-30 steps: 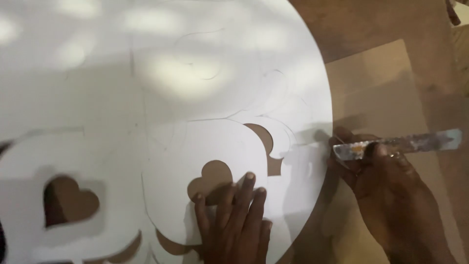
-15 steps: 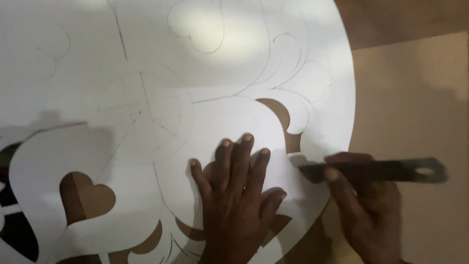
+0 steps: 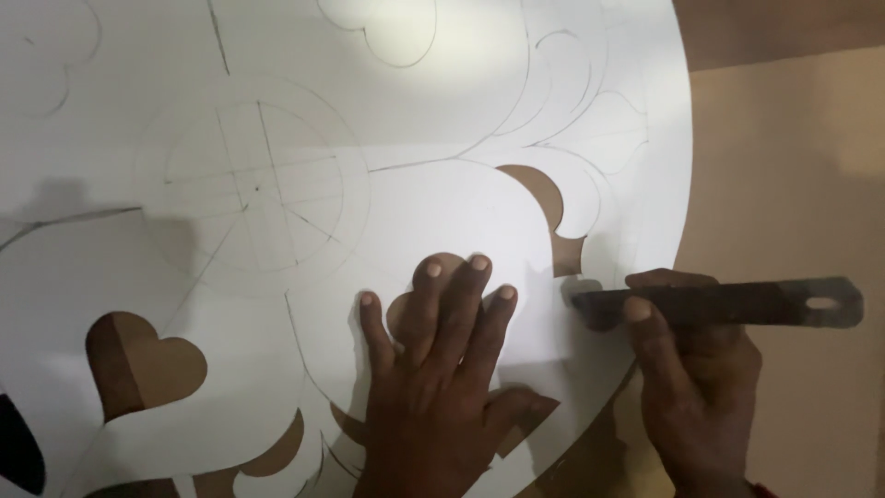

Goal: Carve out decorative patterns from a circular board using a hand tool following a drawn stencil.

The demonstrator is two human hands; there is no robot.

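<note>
The left hand (image 3: 438, 369) lies open and flat, fingers spread, pressing on the white round sheet (image 3: 387, 111) at lower centre of the frame, partly covering a heart-shaped cut-out. To its right, the right hand (image 3: 696, 378) is closed around a flat metal blade (image 3: 728, 304), held almost level, its tip touching the sheet near the right rim, just below a curved cut-out (image 3: 544, 198) where brown board shows through. Another heart-shaped opening (image 3: 138, 360) sits at lower left. Pencil lines, a circle with crossed axes at upper left and scrolls at upper right, mark uncut shapes. Beneath the sheet, at the right edge, lies tan cardboard (image 3: 793, 166).

The blade tip points toward the left hand's fingers, which lie close; a slip could likely nick them. The strip between cut-out and rim looks narrow, so a hard pull may tear it.
</note>
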